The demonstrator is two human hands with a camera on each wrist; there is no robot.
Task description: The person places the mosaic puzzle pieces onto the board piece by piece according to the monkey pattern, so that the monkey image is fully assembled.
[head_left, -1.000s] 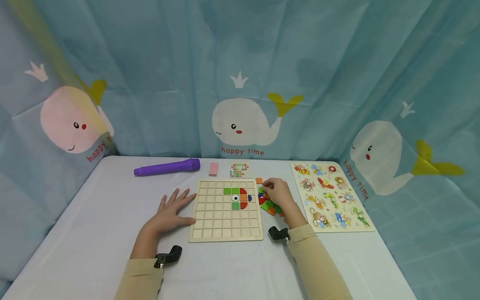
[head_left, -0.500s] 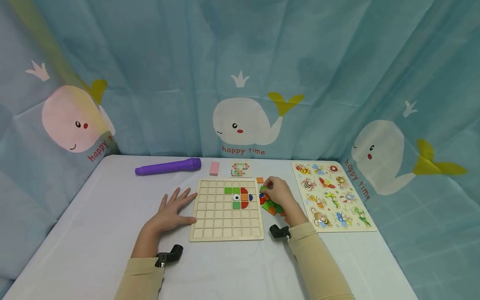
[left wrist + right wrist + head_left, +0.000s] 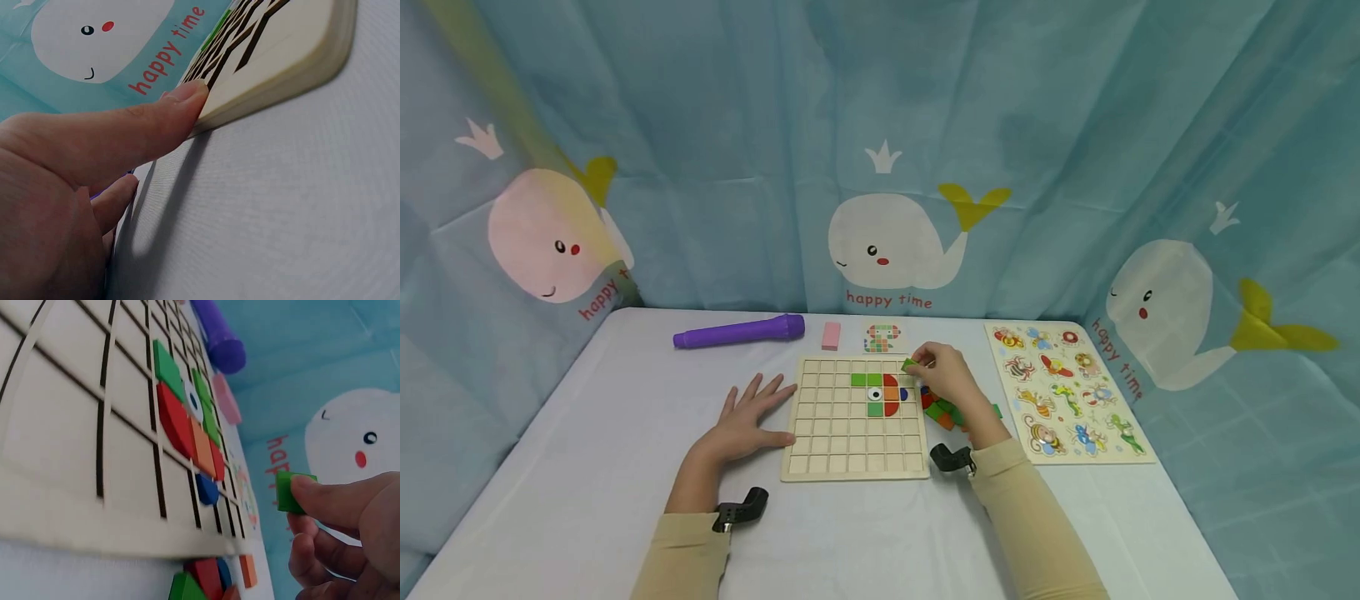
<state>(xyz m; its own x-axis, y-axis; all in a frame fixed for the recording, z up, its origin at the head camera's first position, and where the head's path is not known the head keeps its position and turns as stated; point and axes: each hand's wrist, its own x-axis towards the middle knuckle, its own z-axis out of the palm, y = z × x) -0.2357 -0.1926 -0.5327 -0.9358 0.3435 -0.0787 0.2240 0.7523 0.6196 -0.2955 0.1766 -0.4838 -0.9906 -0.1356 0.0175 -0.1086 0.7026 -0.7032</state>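
Observation:
My right hand (image 3: 949, 375) pinches a green square tile (image 3: 287, 492) between thumb and fingertips, above the upper right corner of the wooden grid board (image 3: 831, 450). My left hand (image 3: 743, 427) lies spread at the board's left side, its thumb (image 3: 181, 100) touching the edge. Set in the grid are green tiles (image 3: 867, 380), a white tile with an eye (image 3: 874, 394), an orange tile (image 3: 891, 394), two red rounded tiles (image 3: 173, 419) and a blue rounded one (image 3: 207, 489). A pile of loose tiles (image 3: 943, 413) lies right of the board, partly behind my right hand.
A printed pattern card (image 3: 882, 338) and a pink block (image 3: 831, 336) stand behind the board, with a purple microphone-shaped stick (image 3: 739, 332) to their left. At the right lies an insect picture board (image 3: 1060, 392). A blue curtain (image 3: 737, 208) hangs behind the table.
My right hand has lifted the green tile from the pile and moved it up and left, over the board's corner. My left hand stays at the board's edge.

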